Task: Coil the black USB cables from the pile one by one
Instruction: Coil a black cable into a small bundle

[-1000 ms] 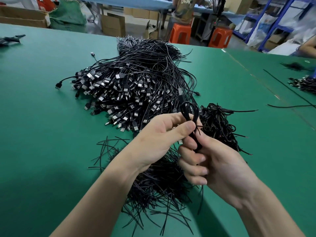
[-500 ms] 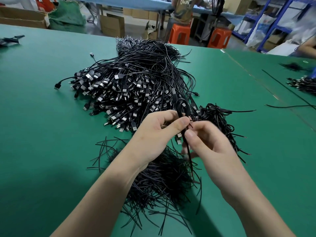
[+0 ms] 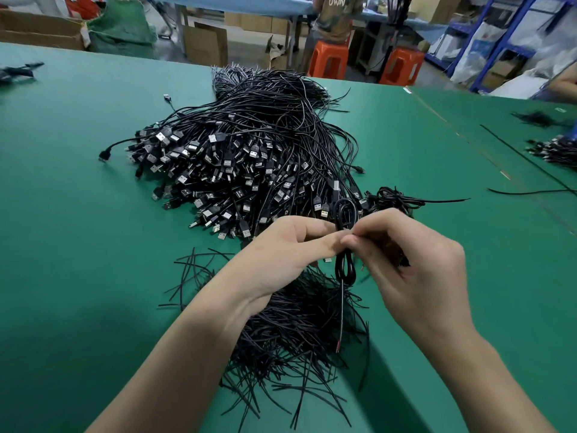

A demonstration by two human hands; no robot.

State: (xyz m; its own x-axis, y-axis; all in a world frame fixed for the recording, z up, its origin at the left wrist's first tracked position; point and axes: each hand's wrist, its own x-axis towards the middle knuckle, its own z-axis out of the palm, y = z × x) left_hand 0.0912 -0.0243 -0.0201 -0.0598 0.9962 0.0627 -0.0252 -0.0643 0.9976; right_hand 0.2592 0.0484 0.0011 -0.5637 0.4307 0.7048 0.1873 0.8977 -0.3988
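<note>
A factory assembly workshop. Just beyond the grip, a large pile of black USB cables (image 3: 249, 151) covers a long green work table (image 3: 78, 229). Farther behind stand orange plastic stools (image 3: 329, 62), cardboard boxes (image 3: 206, 45) and a second worker (image 3: 337, 14). Blue metal shelving (image 3: 485, 42) fills the far right, above another cable heap (image 3: 559, 154).

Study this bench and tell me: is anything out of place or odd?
Little stands out. One plug juts left from the cable pile on its wire, and a single loose cable strays across the table at right. The coiled cable pinched between left hand and right hand looks tidy.
</note>
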